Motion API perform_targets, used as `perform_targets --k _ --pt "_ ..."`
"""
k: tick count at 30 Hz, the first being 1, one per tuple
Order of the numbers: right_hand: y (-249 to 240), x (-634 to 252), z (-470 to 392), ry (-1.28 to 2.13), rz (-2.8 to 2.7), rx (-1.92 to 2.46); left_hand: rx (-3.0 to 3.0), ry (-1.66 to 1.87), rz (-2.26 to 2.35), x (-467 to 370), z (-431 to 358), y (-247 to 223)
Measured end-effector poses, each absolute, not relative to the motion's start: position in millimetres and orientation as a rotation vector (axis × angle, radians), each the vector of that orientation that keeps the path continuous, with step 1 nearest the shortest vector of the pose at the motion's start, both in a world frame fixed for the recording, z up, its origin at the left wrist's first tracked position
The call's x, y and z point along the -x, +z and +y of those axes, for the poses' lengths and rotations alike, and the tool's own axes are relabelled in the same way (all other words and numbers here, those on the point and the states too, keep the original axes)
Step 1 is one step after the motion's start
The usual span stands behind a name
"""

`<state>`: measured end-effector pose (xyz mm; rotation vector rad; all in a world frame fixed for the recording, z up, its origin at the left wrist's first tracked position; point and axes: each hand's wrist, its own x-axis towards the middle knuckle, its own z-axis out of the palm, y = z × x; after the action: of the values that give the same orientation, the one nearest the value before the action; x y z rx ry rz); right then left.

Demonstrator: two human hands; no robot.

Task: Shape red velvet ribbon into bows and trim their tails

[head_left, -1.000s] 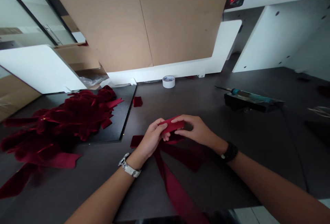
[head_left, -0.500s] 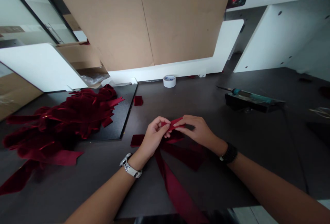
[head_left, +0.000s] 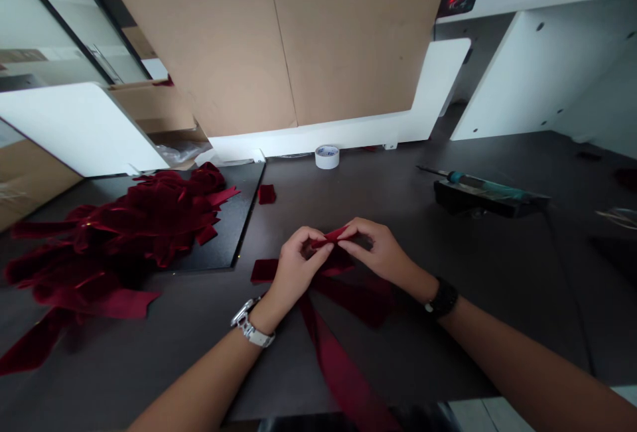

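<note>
Bare dark table point(head_left: 448, 326) is left open to the right of the hands and in front of them, up to the tape roll point(head_left: 327, 156) by the white back ledge point(head_left: 348, 132); the far right is blocked by the teal-handled tool on its black stand point(head_left: 485, 194); the left side is taken up by a heap of red velvet bows point(head_left: 124, 233) — a loose red scrap point(head_left: 266, 194) lies just beyond it; the near edge is crossed by a long ribbon tail point(head_left: 338, 365) — passage there is narrowed between the two forearms.
</note>
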<state>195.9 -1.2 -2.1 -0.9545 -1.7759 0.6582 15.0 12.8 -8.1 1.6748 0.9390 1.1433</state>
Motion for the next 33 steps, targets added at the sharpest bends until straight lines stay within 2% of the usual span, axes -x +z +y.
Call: perform_targets --k 9,17,33 --pt "-8.0 -194.1 1.1 0.665 -1.643 1.052 -1.441 1.176 0.912 -15.0 14.4 -6.1" --pt "-9.0 -190.7 1.3 0.844 -1.522 1.018 -1.242 1.227 0.890 -16.6 15.1 -4.9" --pt "-16.6 -192.6 5.7 1.006 -1.390 1.053 -1.191 1.253 0.928 -15.6 16.1 -9.4"
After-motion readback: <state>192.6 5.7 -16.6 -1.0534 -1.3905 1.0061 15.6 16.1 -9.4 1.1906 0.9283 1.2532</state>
